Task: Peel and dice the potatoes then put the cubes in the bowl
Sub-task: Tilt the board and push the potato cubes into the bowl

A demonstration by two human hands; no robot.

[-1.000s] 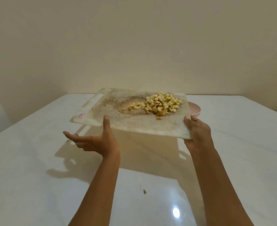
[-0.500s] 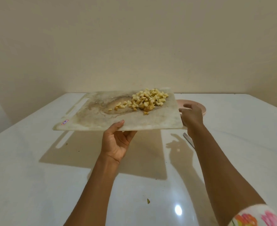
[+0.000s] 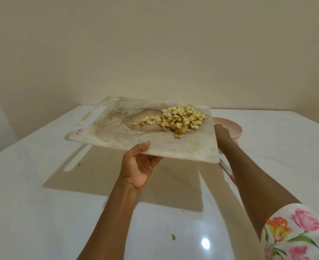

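A stained white cutting board (image 3: 117, 136) hangs in the air above the table, roughly level. A pile of diced potato cubes (image 3: 181, 120) lies near its far right corner. My left hand (image 3: 139, 166) pinches the board's near edge, with the thumb on top and the fingers underneath. A pink bowl (image 3: 233, 128) stands on the table just beyond the board's right edge. My right hand (image 3: 223, 136) reaches to the bowl's near rim. The board hides its fingers, so I cannot tell whether it grips the bowl.
A knife (image 3: 227, 168) with a red handle lies on the white table (image 3: 42, 203) under my right forearm. A small potato scrap (image 3: 173, 237) lies near the front. The board casts a wide shadow on the table below it. A beige wall rises behind.
My right hand has let go of the board's right corner and moved back to the bowl. My left hand now holds the board alone at its near edge.
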